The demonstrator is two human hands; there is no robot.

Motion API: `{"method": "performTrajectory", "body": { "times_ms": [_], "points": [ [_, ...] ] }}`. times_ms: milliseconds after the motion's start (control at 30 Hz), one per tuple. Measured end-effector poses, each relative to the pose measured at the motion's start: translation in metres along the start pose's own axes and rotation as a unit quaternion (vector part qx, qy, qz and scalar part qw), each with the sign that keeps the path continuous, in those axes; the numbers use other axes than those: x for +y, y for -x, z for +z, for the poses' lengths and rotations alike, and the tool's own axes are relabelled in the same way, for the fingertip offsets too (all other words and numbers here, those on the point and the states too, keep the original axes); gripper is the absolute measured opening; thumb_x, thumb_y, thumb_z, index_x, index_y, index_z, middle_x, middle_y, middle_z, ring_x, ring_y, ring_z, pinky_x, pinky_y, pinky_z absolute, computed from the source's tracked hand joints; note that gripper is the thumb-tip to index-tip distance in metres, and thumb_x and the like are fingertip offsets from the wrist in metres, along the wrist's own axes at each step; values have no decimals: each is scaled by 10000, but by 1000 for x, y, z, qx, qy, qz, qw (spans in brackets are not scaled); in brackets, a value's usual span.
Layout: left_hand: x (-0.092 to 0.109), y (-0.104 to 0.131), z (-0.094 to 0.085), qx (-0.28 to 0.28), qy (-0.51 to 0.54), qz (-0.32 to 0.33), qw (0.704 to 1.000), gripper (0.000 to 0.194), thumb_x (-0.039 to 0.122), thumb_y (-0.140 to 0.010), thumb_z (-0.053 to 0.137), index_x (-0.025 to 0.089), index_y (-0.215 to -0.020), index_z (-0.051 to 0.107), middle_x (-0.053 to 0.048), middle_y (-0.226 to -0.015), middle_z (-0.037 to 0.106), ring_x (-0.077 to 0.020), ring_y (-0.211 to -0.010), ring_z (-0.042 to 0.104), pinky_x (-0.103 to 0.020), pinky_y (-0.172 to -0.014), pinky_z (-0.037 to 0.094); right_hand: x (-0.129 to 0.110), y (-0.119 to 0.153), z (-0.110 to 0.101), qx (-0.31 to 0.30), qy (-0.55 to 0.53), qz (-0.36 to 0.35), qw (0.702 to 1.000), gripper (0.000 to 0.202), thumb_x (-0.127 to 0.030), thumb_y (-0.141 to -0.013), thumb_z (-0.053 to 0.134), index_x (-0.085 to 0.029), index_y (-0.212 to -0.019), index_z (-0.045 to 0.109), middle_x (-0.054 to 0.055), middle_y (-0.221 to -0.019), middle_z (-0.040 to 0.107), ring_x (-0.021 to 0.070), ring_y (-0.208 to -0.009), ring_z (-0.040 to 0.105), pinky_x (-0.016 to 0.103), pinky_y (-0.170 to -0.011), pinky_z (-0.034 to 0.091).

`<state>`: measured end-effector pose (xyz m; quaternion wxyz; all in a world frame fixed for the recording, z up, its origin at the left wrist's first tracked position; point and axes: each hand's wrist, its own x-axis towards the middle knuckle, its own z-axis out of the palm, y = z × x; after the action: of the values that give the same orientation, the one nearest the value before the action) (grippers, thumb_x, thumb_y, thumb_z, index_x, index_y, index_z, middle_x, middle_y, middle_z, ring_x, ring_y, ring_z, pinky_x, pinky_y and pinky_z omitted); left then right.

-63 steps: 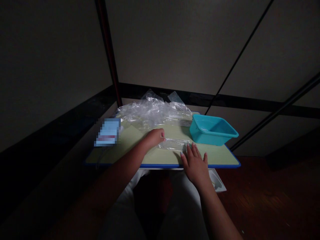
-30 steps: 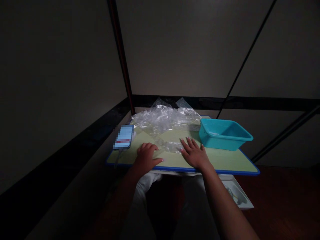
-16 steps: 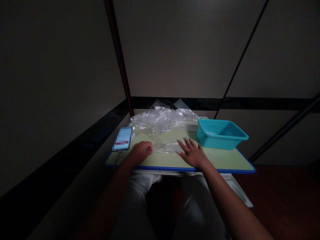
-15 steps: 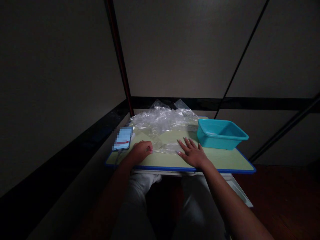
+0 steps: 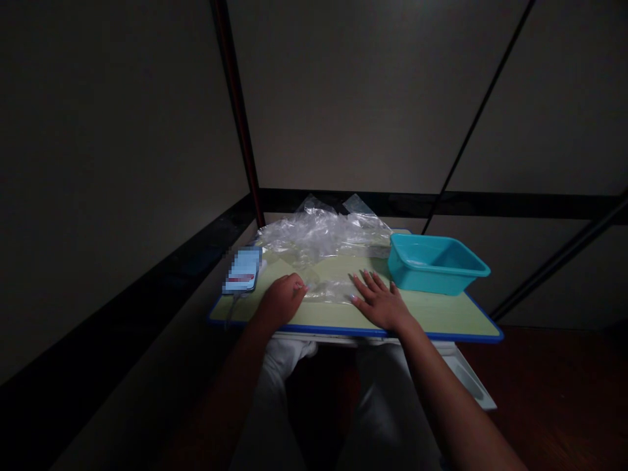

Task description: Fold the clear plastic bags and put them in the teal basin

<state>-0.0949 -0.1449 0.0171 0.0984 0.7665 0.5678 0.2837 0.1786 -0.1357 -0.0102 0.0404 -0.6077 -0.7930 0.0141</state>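
Left hand [image 5: 280,301]: over the left-front part of the surface [image 5: 426,317], fingers curled in, thumb pointing right toward the film's left end. Light is dim there, so we can't tell whether that grip is closed on the film or just beside it.

Right hand [image 5: 380,302]: palm down, fingers spread, grip wide, nothing pinched. Its fingertips are at the film's right end.

Film [image 5: 331,292]: clear, thin, lying on the surface between our two hands, a bit back from the blue front edge [image 5: 343,331]. Its outline blends into the pale green top.

Pile [image 5: 318,229]: crumpled clear plastic, heaped along the back of the surface, a couple of corners sticking up toward the wall [image 5: 343,98].

Tub [image 5: 439,265]: turquoise, upright, on the right side, near our right hand but apart from it. We see its rim and part of the inside.

Phone [image 5: 243,269]: at the left edge, screen lit and pixelated, left of our left hand.

Tray [image 5: 468,376]: white, below the surface, front right.
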Motion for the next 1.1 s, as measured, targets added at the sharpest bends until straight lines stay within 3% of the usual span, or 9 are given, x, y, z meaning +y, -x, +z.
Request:
{"method": "performTrajectory", "body": {
  "times_ms": [267,333,433,500,567,733,900,1000,1100],
  "points": [
    [44,-14,22,1,-132,25,991,190,334,-850,548,196,-968,604,-85,-1007,610,-236,-1026,526,-357,-906,397,0,-1,1,4,4,0,1000,636,-662,-878,146,-396,-1449,54,2,-1546,64,262,-1405,66,607,-1058,122],
    [59,-10,36,-4,-141,68,988,294,403,-859,532,203,-1068,585,-98,-1132,591,-252,-1117,491,-396,-970,358,0,-1,2,9,6,0,1000,625,-644,-887,154,-391,-1451,60,0,-1545,66,256,-1406,69,606,-1057,132],
    [80,2,62,-34,-129,141,981,526,536,-869,454,186,-1261,479,-111,-1379,448,-264,-1293,354,-454,-1088,218,2,-1,3,7,17,-4,1000,602,-592,-907,197,-378,-1454,66,-1,-1545,58,251,-1407,66,610,-1049,158],
    [89,9,76,-49,-120,129,983,671,601,-862,403,126,-1336,395,-149,-1413,402,-269,-1319,326,-455,-1103,199,3,-1,4,6,27,-12,1000,593,-550,-917,225,-370,-1456,55,0,-1545,47,251,-1407,58,614,-1040,176],
    [91,11,82,-50,-112,115,986,667,608,-881,340,130,-1344,384,-148,-1405,415,-272,-1318,331,-471,-1100,196,3,-1,4,8,33,-14,999,599,-538,-919,237,-365,-1457,40,3,-1546,38,253,-1408,53,609,-1042,178],
    [75,-19,63,-44,-109,106,987,459,529,-889,412,213,-1205,515,-98,-1246,546,-260,-1207,440,-435,-1038,298,2,-1,5,9,22,-1,1000,603,-577,-911,209,-381,-1456,40,1,-1548,45,255,-1406,66,597,-1060,140],
    [57,-73,37,-178,-123,46,975,433,485,-783,588,181,-1093,588,-102,-1132,607,-257,-1066,533,-329,-888,414,1,-1,2,0,4,4,1000,634,-624,-895,183,-373,-1459,40,14,-1548,52,256,-1406,64,603,-1060,116],
    [55,-92,33,-244,-125,48,961,422,487,-657,699,185,-947,643,-85,-993,659,-249,-887,596,-295,-735,446,0,0,0,-10,2,6,1000,640,-623,-894,189,-368,-1460,31,13,-1549,41,257,-1407,59,595,-1063,113],
    [59,-100,36,-295,-122,63,946,393,456,-577,758,166,-822,658,-81,-877,674,-243,-804,598,-280,-679,427,-1,0,-1,-18,5,10,1000,640,-612,-898,191,-362,-1462,19,8,-1549,22,260,-1407,43,594,-1065,101]
  ]
}}
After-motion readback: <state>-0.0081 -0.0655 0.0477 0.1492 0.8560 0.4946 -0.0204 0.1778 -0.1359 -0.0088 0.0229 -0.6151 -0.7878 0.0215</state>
